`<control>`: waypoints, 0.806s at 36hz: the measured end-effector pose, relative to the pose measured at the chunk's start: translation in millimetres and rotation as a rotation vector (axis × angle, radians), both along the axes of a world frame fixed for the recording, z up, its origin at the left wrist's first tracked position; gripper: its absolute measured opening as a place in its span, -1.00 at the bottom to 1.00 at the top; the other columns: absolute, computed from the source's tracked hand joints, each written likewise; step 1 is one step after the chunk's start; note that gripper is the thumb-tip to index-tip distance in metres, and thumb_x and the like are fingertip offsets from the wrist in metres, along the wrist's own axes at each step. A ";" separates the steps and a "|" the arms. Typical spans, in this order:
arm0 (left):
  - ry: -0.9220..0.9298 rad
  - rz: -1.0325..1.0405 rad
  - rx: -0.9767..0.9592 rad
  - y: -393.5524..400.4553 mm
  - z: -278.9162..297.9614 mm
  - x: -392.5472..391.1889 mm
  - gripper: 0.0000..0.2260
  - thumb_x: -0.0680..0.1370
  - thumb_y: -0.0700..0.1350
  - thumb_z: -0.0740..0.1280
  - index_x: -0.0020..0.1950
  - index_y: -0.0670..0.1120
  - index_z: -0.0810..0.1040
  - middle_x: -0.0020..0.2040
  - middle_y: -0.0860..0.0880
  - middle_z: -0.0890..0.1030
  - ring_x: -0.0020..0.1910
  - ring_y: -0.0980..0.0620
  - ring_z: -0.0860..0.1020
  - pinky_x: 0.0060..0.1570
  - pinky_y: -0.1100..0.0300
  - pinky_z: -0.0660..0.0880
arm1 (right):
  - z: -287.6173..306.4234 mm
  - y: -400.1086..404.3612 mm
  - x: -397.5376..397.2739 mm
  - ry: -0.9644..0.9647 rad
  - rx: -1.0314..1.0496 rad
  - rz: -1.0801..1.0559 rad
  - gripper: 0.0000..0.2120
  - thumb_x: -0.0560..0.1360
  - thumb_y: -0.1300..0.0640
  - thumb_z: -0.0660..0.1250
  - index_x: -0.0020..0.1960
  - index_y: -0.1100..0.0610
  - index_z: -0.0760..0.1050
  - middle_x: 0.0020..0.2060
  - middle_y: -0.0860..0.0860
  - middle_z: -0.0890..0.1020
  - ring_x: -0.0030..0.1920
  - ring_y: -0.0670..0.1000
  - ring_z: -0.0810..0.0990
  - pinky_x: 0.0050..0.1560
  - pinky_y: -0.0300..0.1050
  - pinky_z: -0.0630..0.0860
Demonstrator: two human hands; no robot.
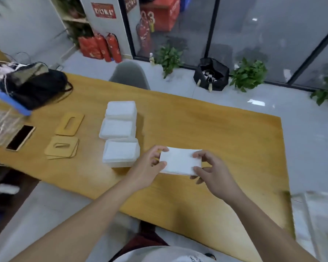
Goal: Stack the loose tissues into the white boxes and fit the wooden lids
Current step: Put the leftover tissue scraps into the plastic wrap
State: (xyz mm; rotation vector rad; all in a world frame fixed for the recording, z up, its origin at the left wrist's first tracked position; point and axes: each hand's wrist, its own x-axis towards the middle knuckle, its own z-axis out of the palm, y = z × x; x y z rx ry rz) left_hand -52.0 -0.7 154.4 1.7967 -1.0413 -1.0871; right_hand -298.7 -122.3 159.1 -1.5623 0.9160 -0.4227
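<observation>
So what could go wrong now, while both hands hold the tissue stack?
1. The left hand and right hand pinch only the ends of the tissue stack, so the middle sheets may sag or fan out.
2. The nearest box looks about stack-sized; edges might catch on its rim.
3. The lids lie far left, a reach over the boxes.

Table (206, 125): smooth, matt yellow wood; on it, white boxes (120, 133) of matt, faintly translucent plastic; left of the boxes, flat pale wooden lids (67, 135); right of them, a soft white paper tissue stack (180, 161); far left, a glossy black-screened phone (20, 138).
</observation>
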 end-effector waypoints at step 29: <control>-0.498 0.106 0.244 50.2 -92.1 246.7 -0.75 0.76 -0.16 0.19 0.35 0.11 0.51 0.01 0.03 0.54 0.05 0.02 0.48 -0.02 0.07 0.53 | -96.4 38.9 297.6 0.488 -0.352 0.218 -0.74 0.66 0.17 0.40 0.33 0.03 0.59 0.21 -0.12 0.64 0.25 0.01 0.54 0.36 0.02 0.49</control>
